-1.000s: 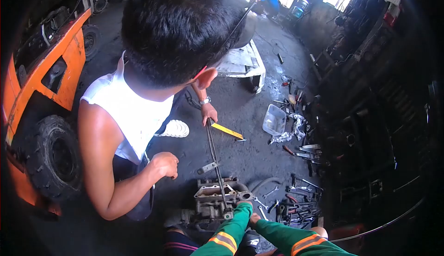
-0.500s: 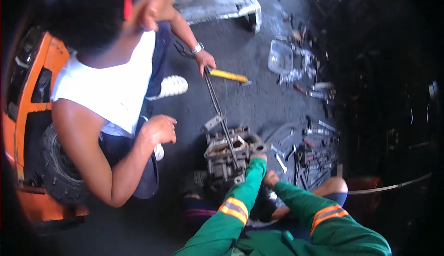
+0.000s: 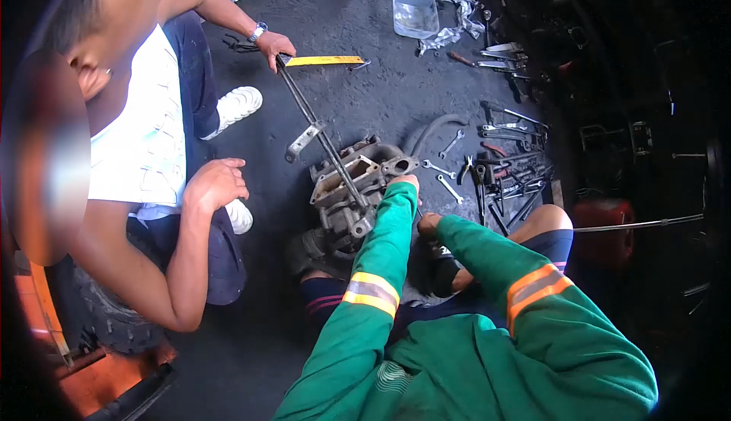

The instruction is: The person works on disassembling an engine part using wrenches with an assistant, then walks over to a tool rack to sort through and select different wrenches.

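Note:
A greasy metal engine part point(image 3: 343, 192) sits on the floor between my knees. My left hand point(image 3: 405, 182) is at its right side, near a round flange, mostly covered by the green sleeve; its fingers are hidden. Just right of it, my right hand point(image 3: 429, 225) is closed, and what it grips is hidden. Long dark rods point(image 3: 327, 143) with a small bracket point(image 3: 304, 141) slant up from the part. Their upper end is in the hand point(image 3: 276, 46) of a person crouching at the left, whose other hand point(image 3: 217, 185) hangs loosely curled.
Wrenches point(image 3: 449, 189), pliers and other tools point(image 3: 514, 173) lie right of the part, beside a dark hose point(image 3: 434, 128). Farther off are a clear plastic tub point(image 3: 415, 14) and a yellow bar point(image 3: 327, 61). An orange machine point(image 3: 106, 383) with a tyre point(image 3: 114, 318) stands lower left.
The view has tilted down and shifted, so the floor, tools and my sleeves show larger. The other person still holds the rods, and my hands stay beside the engine part.

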The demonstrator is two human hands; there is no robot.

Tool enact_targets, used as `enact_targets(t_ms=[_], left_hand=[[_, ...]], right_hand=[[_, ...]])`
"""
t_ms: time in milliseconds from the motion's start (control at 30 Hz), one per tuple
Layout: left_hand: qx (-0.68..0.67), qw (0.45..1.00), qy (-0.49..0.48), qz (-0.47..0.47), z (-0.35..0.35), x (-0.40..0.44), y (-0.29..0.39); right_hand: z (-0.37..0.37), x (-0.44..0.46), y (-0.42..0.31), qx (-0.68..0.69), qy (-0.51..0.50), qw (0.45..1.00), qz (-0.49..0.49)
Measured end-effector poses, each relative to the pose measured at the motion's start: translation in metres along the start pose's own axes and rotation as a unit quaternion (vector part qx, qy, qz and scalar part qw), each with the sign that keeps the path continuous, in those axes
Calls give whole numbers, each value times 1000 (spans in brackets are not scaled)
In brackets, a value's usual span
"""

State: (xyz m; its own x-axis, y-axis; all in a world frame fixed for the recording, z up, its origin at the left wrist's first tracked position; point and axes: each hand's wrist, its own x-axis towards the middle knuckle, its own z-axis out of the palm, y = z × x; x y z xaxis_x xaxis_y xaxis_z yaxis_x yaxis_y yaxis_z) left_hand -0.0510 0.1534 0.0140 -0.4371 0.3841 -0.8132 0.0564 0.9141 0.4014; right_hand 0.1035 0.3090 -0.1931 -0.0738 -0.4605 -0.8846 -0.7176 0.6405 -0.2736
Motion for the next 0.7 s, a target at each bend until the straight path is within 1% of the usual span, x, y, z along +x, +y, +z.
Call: enact_targets(t_ms=[33,67,100,133,167,267,300,400,433,533,600,667,700], left_hand=[[8,1000,8,13,5,5,-2],[4,1000,10,11,7,6,-2],[0,1000,10,6,10,6,-2],[-3,1000,10,1,10,7,-2],[2,1000,-2,15,11,7,-4],[-11,999,25,19,21,11,-8],[-16,1000,9,14,15,2,-5],[-11,1000,8,4,15,0,-4],[-8,1000,29,9,15,-3,-2],[-16,999,38,9,20,7,-7],[-82,985,145,-39,14,5,-1],[-98,950,297,-19,-3,-9,6],[-227,926,299,42,-5,0,-2]], right_hand=[[-22,-23,-1,-17,-29,999,-1],[-43,-53,-18,67,3,996,67],[-65,-85,-35,154,47,979,128],[-85,-112,-55,332,148,897,253],[-95,-125,-71,492,234,755,364],[-92,-130,-76,469,239,763,376],[-123,-150,-83,506,189,732,415],[-99,-128,-93,508,258,692,443],[-96,-126,-99,512,265,682,451],[-101,-118,-104,523,282,649,475],[-97,-110,-103,538,290,640,465],[-95,-110,-104,528,311,648,452],[-92,-109,-107,503,338,662,442]])
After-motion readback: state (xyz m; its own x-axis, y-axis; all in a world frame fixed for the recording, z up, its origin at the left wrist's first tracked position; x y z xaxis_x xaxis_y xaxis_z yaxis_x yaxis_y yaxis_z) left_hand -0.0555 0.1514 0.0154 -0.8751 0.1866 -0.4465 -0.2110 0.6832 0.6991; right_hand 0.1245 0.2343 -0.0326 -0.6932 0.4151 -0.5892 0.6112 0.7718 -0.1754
